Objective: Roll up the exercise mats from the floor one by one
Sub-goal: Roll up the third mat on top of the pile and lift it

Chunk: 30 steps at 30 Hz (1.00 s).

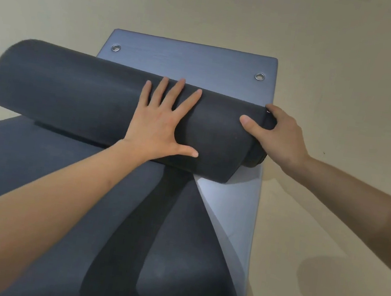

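on the floor (357, 45), dark mat roll (70, 93), left hand (162, 127) flat atop, right hand (279, 137) gripping its end

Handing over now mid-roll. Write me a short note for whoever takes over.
Left hand: flat, fingers spread, pressing on the dark roll.
Right hand: grips the roll's right end.
Done: dark mat partly rolled; the roll lies across a grey mat spread flat on the floor.
Left: the loose dark sheet nearer the person is buckled; finish that roll, then roll the grey mat.
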Tool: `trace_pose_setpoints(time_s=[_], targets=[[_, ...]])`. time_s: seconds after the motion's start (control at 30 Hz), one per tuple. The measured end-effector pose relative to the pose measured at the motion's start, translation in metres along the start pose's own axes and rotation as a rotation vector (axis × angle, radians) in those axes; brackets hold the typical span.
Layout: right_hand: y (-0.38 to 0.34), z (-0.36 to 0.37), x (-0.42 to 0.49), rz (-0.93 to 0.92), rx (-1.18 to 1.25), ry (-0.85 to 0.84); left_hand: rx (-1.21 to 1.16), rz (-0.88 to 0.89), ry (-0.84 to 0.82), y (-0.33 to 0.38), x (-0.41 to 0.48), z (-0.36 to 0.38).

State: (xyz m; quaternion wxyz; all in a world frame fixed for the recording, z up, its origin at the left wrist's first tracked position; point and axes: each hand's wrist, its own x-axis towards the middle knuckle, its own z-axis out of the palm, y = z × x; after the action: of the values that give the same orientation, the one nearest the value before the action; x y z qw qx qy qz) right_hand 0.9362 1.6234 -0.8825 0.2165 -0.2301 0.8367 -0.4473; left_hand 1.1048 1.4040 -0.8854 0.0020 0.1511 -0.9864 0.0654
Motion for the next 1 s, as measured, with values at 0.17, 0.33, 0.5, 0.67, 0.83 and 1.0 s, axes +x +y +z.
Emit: trace_pose_setpoints(time_s=[0.17,0.33,0.5,0.67,0.83,1.0], targets=[[0.021,0.005,-0.015,-0.06,0.069,-0.052,-0.053,0.021,-0.034,-0.006,0.025,-0.001],[0.03,0.014,-0.015,-0.122,0.102,-0.024,-0.062,-0.052,0.021,0.006,0.025,0.0],[0.018,0.01,-0.006,-0.115,0.134,0.027,-0.246,-0.251,0.226,0.046,-0.021,0.014],[0.011,0.016,-0.022,-0.056,0.136,-0.006,-0.433,-0.356,-0.001,0.098,-0.043,0.01],[0.006,0.002,-0.043,0.002,0.282,-0.249,-0.417,-0.431,-0.029,0.112,-0.039,0.009],[0.018,-0.009,-0.063,0.09,0.293,-0.513,-0.372,-0.447,-0.035,0.114,-0.044,0.007]])
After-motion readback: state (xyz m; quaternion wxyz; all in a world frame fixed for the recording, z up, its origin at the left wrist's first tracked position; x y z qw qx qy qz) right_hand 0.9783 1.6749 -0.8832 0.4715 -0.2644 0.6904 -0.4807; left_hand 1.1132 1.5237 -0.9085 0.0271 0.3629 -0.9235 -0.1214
